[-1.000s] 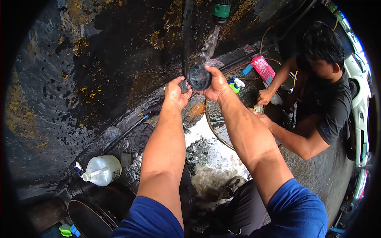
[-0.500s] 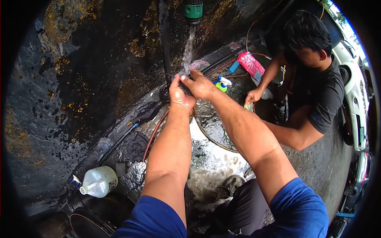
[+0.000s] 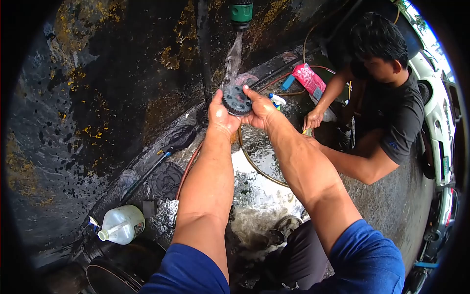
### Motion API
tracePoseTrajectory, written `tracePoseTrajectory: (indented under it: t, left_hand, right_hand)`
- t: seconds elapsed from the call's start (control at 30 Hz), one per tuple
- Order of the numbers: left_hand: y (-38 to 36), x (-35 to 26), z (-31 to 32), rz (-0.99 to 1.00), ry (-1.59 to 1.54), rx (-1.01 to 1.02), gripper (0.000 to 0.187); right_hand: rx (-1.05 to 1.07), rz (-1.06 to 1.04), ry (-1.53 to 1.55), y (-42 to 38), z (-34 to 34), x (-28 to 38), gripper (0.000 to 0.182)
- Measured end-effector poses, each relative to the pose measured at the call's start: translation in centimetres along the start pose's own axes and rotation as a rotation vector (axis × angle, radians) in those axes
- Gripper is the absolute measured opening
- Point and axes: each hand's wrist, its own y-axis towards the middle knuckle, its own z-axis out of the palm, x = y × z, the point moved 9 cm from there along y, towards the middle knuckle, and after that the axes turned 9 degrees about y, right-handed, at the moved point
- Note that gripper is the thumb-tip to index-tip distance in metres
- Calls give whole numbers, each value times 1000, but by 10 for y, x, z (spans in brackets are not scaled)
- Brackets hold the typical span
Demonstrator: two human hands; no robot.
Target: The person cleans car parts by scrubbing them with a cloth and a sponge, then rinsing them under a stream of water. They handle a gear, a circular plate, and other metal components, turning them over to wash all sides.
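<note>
A dark toothed gear with round holes in its face is held between both my hands. My left hand grips its left edge, and my right hand grips the right edge with the thumb up near its rim. Above them hangs a green hose connector, and a stream of water falls from it onto the gear. Some of my fingers are hidden underneath the gear.
A co-worker crouches at the right, one hand low near mine. Beside them lie a pink packet and a spray bottle. A plastic jug lies lower left. Hoses cross the wet floor; a stained wall rises left.
My hands have turned and spread a little, so the gear's face now shows between them under the water. My right hand has shifted right and slightly down.
</note>
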Motion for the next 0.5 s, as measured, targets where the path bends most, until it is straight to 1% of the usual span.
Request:
tracePoseTrajectory:
  t: [0.03, 0.1, 0.13, 0.17, 0.2, 0.23, 0.27, 0.3, 0.33, 0.37, 0.43, 0.47, 0.5]
  left_hand:
    - [-5, 5, 8, -62, 175, 6, 41]
    - [2, 3, 13, -42, 223, 7, 35]
    - [4, 5, 16, -44, 220, 11, 35]
    - [5, 7, 13, -36, 229, -44, 32]
    - [6, 7, 13, -28, 242, -97, 30]
    - [7, 9, 16, -31, 246, -93, 30]
    - [4, 3, 4, 23, 219, -256, 27]
    - [1, 1, -12, 74, 191, -421, 24]
    - [0, 1, -23, 42, 75, -449, 20]
    - [0, 4, -26, 3, 45, -400, 19]
    - [2, 9, -18, -86, -50, -209, 18]
    - [4, 9, -25, -30, -55, -307, 21]
    - [6, 9, -22, -40, -50, -301, 21]
  right_hand:
    - [2, -7, 4, 6, -5, 0, 30]
    - [-112, -153, 41, 7, -23, 9, 24]
    - [-121, -184, 32, 1, -25, 10, 22]
    - [-124, -188, 32, -2, -25, 9, 22]
    - [-153, -272, 54, -5, -28, 15, 21]
    - [-180, -354, 76, -10, -29, 22, 19]
    - [-149, -400, 152, -7, -30, 25, 16]
    - [-153, -400, 154, -7, -32, 27, 16]
    - [-174, -424, 222, -9, -37, 30, 14]
    - [-195, -451, 291, -12, -41, 33, 13]
    - [-218, -441, 241, -24, -50, 32, 11]
    - [-243, -424, 188, -33, -56, 29, 10]
    - [-270, -405, 133, -40, -64, 26, 9]
